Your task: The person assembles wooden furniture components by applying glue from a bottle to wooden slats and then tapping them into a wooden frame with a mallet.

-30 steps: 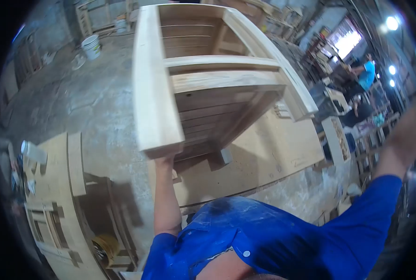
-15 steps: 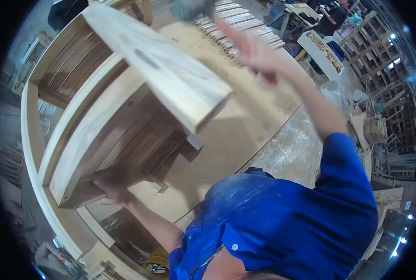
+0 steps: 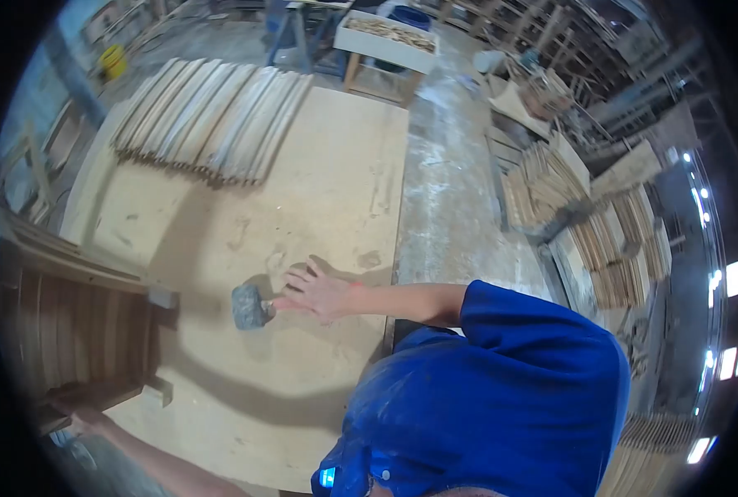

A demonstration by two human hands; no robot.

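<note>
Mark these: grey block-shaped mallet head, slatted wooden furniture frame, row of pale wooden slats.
grey block-shaped mallet head (image 3: 250, 307), head view, centre of its face.
slatted wooden furniture frame (image 3: 70, 327), head view, on the slatted panel.
row of pale wooden slats (image 3: 211, 116), head view, mid-row.

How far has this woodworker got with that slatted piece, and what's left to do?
The slatted wooden frame looks assembled, with its slats in place, and lies at the left edge of the workbench. In hand: the left hand steadies its lower corner, and the open right hand reaches at a mallet lying on the bench. Left, probably: a row of loose slats waits unused at the far end.
</note>
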